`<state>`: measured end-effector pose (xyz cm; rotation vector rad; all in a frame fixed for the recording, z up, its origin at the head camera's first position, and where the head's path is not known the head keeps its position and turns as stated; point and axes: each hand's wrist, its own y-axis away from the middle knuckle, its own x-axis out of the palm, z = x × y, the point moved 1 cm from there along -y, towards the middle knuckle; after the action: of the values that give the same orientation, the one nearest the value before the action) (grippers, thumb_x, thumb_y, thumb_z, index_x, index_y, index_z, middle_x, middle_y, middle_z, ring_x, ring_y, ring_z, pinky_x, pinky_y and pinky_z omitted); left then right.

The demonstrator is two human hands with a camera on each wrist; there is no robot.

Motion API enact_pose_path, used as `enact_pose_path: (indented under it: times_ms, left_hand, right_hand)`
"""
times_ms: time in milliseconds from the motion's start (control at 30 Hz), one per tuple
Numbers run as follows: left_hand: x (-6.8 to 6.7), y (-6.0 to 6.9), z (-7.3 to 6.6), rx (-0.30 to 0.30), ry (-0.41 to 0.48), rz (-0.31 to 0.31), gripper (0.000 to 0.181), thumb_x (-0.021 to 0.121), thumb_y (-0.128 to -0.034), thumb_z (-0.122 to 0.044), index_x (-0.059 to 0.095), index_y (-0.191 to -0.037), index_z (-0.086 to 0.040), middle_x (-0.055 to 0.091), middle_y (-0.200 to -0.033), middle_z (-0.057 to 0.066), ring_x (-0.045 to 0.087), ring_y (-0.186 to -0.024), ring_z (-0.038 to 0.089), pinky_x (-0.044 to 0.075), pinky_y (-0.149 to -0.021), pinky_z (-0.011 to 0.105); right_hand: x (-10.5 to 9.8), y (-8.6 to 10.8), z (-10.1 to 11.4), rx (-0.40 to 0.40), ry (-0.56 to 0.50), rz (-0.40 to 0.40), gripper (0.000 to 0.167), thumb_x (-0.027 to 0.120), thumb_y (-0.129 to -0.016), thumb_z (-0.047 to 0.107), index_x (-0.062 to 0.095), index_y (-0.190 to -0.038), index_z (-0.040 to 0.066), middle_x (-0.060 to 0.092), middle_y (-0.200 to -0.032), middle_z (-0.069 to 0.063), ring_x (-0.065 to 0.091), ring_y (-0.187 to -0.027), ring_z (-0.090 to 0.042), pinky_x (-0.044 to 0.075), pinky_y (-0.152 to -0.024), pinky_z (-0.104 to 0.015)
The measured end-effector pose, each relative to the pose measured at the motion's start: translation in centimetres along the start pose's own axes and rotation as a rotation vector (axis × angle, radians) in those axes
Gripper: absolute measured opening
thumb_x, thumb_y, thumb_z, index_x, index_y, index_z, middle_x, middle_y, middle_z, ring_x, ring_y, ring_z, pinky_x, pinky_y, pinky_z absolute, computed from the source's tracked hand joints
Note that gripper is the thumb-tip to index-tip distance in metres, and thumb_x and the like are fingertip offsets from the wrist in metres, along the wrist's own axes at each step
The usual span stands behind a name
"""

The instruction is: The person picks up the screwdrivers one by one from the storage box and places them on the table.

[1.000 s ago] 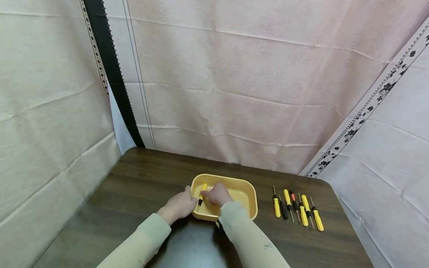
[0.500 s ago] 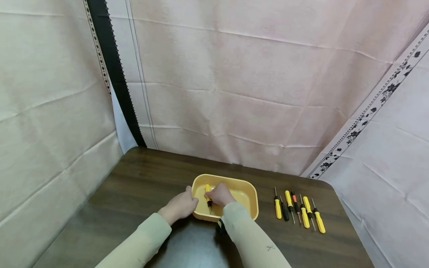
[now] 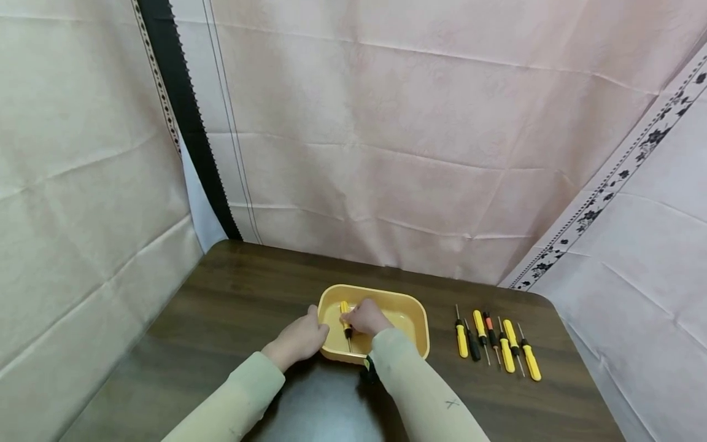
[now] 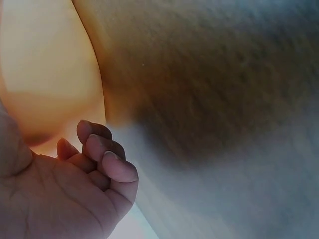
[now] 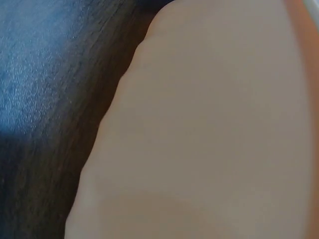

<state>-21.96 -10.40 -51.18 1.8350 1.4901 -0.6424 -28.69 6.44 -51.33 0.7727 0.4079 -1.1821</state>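
Note:
A yellow plastic tray (image 3: 417,325) stands on the dark wooden table. My left hand (image 3: 301,336) grips its left wall near the front corner; in the left wrist view, fingers (image 4: 119,169) curl beside the tray's pale side (image 4: 50,55). Inside the tray, at its left end, is a yellow-and-black screwdriver (image 3: 345,308), handle toward the back and shaft toward the front. My right hand (image 3: 366,317) pinches it from the right, with part of the handle behind the fingertips. A blurred pale surface fills most of the right wrist view, where the hand does not show.
Right of the tray, several screwdrivers lie in a row: yellow-handled ones (image 3: 461,341), a black one (image 3: 474,347) and a red-and-black one (image 3: 490,325). Light cloth (image 3: 359,153) hangs behind the table (image 3: 265,276) and at both sides.
The screwdriver has moved slightly right, away from the tray's left wall, and its shaft has swung from leaning left to leaning right. My left hand keeps its place on the tray.

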Motion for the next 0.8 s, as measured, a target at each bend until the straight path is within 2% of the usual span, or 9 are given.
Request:
enact_pose_path:
  times_ms: [267, 433, 567, 733, 800]
  left_hand:
    - [0.0, 0.2, -0.1, 0.011, -0.003, -0.018, 0.061, 0.041, -0.0967, -0.028, 0.026, -0.14, 0.011, 0.056, -0.083, 0.007, 0.055, -0.07, 0.018, 0.044, -0.069, 0.037]
    - [0.2, 0.0, -0.6, 0.025, -0.018, -0.017, 0.062, 0.041, -0.0967, -0.029, 0.026, -0.141, 0.012, 0.058, -0.088, 0.009, 0.055, -0.073, 0.018, 0.045, -0.071, 0.038]
    - [0.2, -0.1, -0.8, 0.013, -0.034, -0.003, 0.065, 0.041, -0.0967, -0.029, 0.023, -0.143, 0.012, 0.058, -0.089, 0.009, 0.055, -0.072, 0.018, 0.045, -0.07, 0.038]
    - [-0.3, -0.1, -0.6, -0.004, -0.052, 0.008, 0.066, 0.041, -0.0969, -0.03, 0.023, -0.144, 0.011, 0.059, -0.094, 0.011, 0.055, -0.074, 0.02, 0.044, -0.07, 0.038]
    - [-0.5, -0.1, -0.4, -0.008, -0.061, 0.005, 0.067, 0.041, -0.0971, -0.031, 0.022, -0.145, 0.011, 0.059, -0.101, 0.012, 0.055, -0.078, 0.02, 0.045, -0.073, 0.039]
  right_hand:
    - [-0.3, 0.5, 0.3, -0.008, -0.023, 0.019, 0.041, 0.069, -0.09, 0.026, 0.052, -0.055, 0.013, 0.051, -0.051, -0.001, 0.046, -0.049, -0.015, 0.039, -0.051, -0.027]
    - [-0.5, 0.6, -0.2, -0.029, -0.001, -0.009, 0.048, 0.068, -0.091, 0.027, 0.045, -0.051, 0.015, 0.046, -0.047, 0.001, 0.04, -0.044, -0.013, 0.036, -0.048, -0.027]
    - [-0.6, 0.9, -0.3, -0.062, 0.015, -0.013, 0.051, 0.066, -0.092, 0.026, 0.042, -0.048, 0.016, 0.043, -0.045, 0.003, 0.037, -0.042, -0.012, 0.034, -0.046, -0.027]
    - [-1.3, 1.1, -0.1, -0.128, -0.089, -0.005, 0.049, 0.06, -0.096, 0.026, 0.041, -0.052, 0.014, 0.037, -0.045, 0.004, 0.031, -0.041, -0.012, 0.028, -0.043, -0.027]
    - [-2.1, 1.4, 0.1, -0.149, -0.164, -0.022, 0.042, 0.059, -0.097, 0.025, 0.047, -0.059, 0.011, 0.039, -0.05, 0.003, 0.032, -0.044, -0.012, 0.028, -0.043, -0.027]
